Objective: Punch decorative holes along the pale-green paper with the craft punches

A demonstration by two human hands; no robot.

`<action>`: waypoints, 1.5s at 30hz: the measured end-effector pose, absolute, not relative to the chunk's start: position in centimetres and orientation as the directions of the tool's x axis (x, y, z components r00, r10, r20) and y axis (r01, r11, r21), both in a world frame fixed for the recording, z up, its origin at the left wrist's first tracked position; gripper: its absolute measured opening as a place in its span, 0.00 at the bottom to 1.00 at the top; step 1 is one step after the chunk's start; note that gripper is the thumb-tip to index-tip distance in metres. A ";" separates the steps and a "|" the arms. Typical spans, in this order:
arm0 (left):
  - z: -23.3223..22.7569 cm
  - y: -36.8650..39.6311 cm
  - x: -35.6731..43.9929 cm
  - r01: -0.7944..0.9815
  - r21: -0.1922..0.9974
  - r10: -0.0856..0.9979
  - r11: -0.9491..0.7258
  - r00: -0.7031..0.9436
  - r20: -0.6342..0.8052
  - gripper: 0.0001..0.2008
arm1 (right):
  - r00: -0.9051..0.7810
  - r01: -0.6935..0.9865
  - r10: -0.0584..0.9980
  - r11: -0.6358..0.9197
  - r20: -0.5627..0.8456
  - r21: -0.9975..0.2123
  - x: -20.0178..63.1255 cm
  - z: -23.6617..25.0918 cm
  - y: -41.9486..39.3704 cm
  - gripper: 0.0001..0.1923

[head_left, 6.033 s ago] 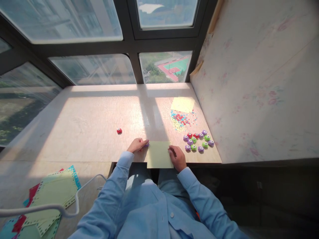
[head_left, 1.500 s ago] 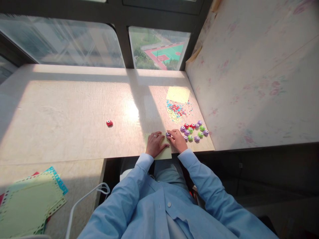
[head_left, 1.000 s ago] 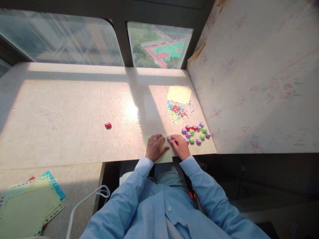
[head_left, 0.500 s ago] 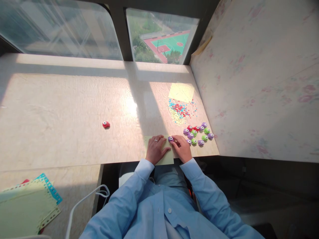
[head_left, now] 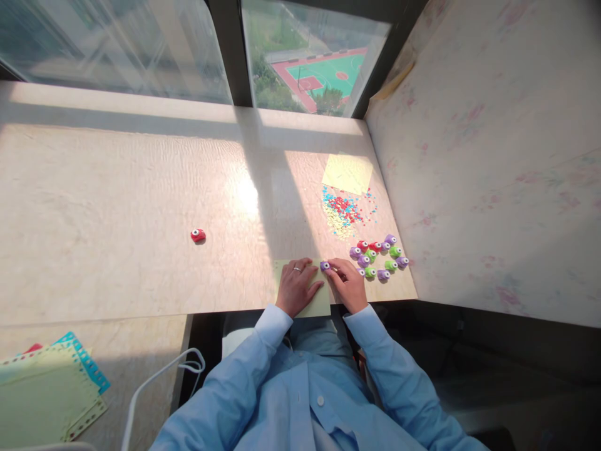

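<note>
A pale green paper sheet lies at the near edge of the table. My left hand lies flat on it, fingers spread. My right hand pinches a small purple punch at the sheet's far right corner. A cluster of several purple, green and red punches sits just to the right of my right hand.
A lone red punch lies mid-table to the left. Coloured paper confetti and a yellow sheet lie beyond the cluster. A wall bounds the right side. Punched paper sheets and a white cable are at lower left.
Six seconds ago my left hand held the purple punch at the sheet's left edge. Now my right hand holds it at the right corner and my left hand presses the sheet.
</note>
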State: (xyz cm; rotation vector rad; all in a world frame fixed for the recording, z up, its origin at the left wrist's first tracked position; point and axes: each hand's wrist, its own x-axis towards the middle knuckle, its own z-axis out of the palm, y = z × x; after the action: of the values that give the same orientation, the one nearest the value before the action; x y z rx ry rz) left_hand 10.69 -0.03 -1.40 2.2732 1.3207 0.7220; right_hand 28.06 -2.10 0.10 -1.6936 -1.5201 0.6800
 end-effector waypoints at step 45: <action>-1.3 0.1 10.9 0.634 0.599 0.872 -0.489 0.357 0.334 0.10 | 0.263 0.771 0.799 -0.511 -0.541 -0.380 26.5 4.0 3.6 0.06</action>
State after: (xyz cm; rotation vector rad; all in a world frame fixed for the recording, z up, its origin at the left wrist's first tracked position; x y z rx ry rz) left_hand 10.85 0.05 -1.34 2.2578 1.3218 0.8945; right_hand 26.54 3.63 3.96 -2.4644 -1.5334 1.0941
